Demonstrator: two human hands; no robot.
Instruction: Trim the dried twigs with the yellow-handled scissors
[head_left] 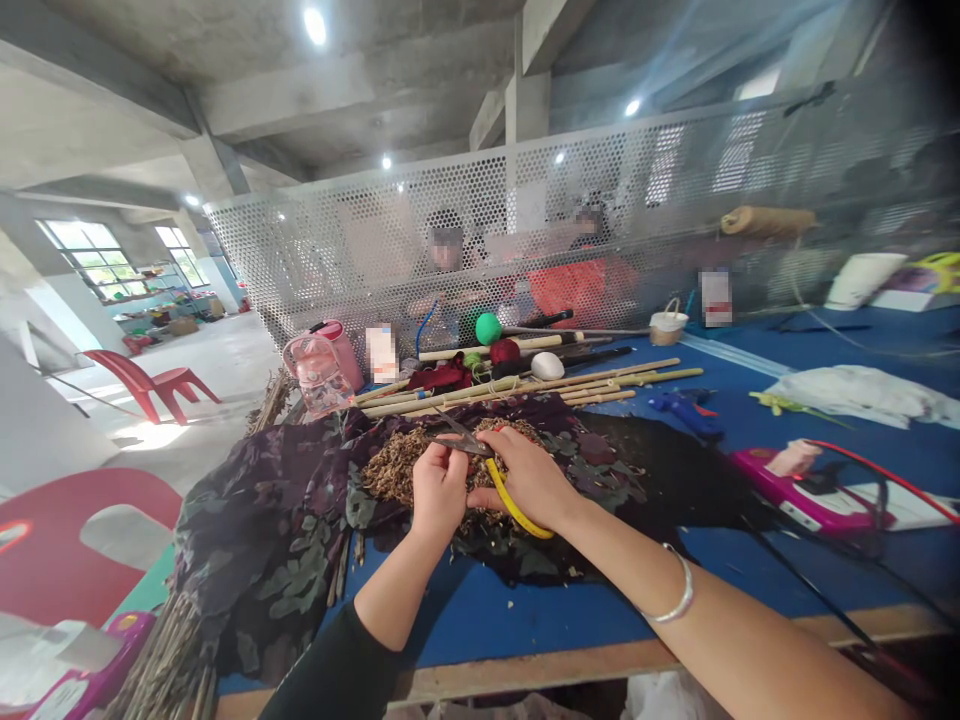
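Note:
My right hand (521,478) is wrapped round a pair of scissors with yellow handles (517,502). Their dark blades (459,438) point left and lie just above my left hand (439,488). The fingers of that hand are pinched together by the blades, and what they hold is too small to make out. Beneath both hands is a heap of brown dried plant bits (391,466), spread on a dark patterned cloth (296,545).
Bamboo sticks (630,380), a green ball (488,328) and a white ball (547,366) lie behind the heap. A blue glue gun (686,412) and a magenta power strip (780,490) sit to the right. A perforated metal screen (360,240) separates two people from the blue table (540,625).

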